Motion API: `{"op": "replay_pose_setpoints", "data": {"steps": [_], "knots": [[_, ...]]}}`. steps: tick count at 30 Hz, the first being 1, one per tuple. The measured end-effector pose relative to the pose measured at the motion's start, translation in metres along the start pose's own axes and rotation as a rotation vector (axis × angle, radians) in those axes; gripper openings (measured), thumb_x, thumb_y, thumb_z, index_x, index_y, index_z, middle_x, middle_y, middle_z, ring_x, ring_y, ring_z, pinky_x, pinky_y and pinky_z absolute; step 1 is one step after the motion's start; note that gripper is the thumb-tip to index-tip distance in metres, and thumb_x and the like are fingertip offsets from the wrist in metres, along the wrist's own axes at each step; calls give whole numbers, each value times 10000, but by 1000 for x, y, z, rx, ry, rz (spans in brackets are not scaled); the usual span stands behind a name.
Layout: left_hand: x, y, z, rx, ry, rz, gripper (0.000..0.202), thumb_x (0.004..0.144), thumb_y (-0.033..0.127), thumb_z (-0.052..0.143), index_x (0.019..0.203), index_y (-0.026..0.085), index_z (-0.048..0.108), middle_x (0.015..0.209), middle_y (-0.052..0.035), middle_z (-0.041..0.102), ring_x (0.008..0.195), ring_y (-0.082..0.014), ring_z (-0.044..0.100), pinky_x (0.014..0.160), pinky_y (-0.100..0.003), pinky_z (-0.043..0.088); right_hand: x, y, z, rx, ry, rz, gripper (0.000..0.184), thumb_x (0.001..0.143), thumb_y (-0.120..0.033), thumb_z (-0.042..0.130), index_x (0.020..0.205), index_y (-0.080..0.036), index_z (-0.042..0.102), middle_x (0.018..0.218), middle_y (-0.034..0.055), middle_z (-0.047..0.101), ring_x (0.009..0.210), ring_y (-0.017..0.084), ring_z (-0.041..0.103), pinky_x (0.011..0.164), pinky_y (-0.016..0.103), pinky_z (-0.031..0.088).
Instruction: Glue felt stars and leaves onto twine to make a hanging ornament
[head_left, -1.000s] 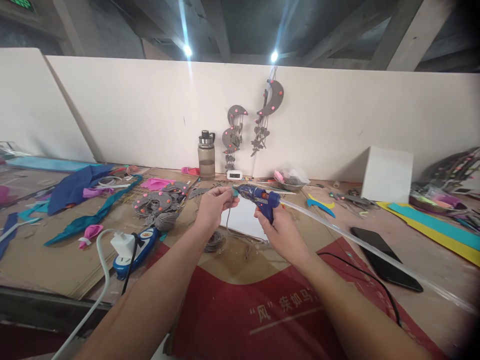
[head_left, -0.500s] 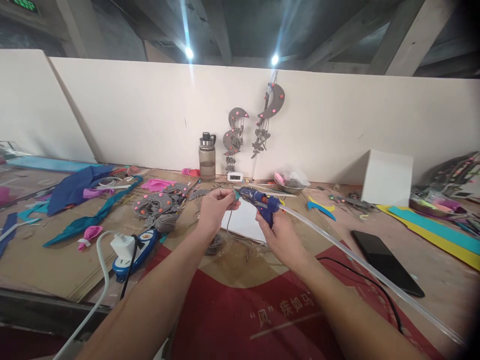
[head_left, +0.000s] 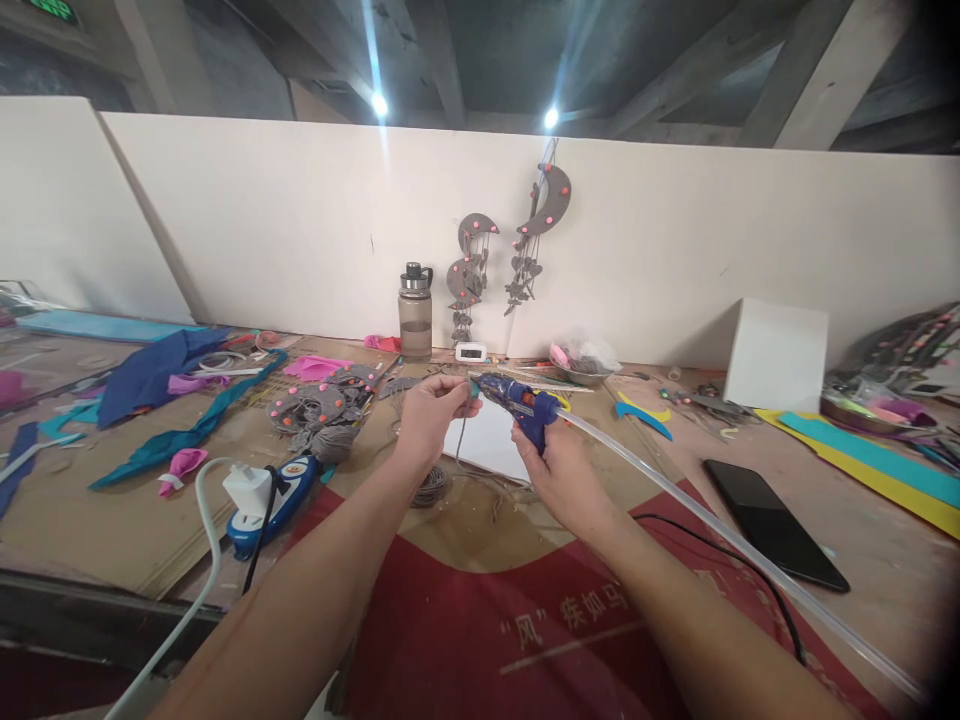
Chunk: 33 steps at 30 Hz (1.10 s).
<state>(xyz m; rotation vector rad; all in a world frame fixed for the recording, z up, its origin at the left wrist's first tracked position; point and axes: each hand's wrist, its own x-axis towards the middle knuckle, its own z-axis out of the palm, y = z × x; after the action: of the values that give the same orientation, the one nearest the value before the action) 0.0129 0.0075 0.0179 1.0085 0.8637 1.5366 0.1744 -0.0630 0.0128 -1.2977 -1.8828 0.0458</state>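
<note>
My right hand [head_left: 559, 462] is closed around the handle of a blue hot glue gun [head_left: 529, 405], with a long clear glue stick [head_left: 675, 495] sticking out of its back. The gun's nozzle points left, close to my left hand [head_left: 435, 415]. That hand pinches a small teal piece [head_left: 474, 386] between thumb and fingers; its exact shape is too small to tell. A grey cord [head_left: 460, 440] hangs below the piece. Under both hands lies a white sheet [head_left: 491, 445], with a coil of grey cord [head_left: 430, 488] at its left.
A blue power strip [head_left: 277, 505] with a white plug sits left; grey felt pieces with pink dots [head_left: 319, 410] lie behind it. A bottle [head_left: 415, 315] and small clock [head_left: 471, 352] stand at the back. A black phone [head_left: 772, 525] lies right.
Both hands hold nearly the same place. The teal piece is tilted slightly differently beside the nozzle, and the view has shifted a little.
</note>
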Motion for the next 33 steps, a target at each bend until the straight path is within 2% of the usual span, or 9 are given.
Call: {"op": "replay_pose_setpoints", "data": {"steps": [22, 33], "knots": [[0, 1, 0, -22, 7, 17, 239, 611, 244, 774, 722, 100, 618, 621, -3, 608, 532, -127, 628, 602, -309, 544, 0, -2, -1, -24, 6, 5, 292, 916, -370, 392, 999, -150, 565, 915, 142, 669, 841, 261, 609, 740, 371, 467], [-1, 1, 0, -15, 1, 5, 253, 607, 256, 773, 735, 103, 617, 621, -13, 626, 527, -125, 626, 596, -301, 538, 0, -1, 0, -4, 8, -3, 316, 924, -357, 402, 1090, -139, 560, 999, 151, 670, 909, 267, 606, 789, 379, 467]]}}
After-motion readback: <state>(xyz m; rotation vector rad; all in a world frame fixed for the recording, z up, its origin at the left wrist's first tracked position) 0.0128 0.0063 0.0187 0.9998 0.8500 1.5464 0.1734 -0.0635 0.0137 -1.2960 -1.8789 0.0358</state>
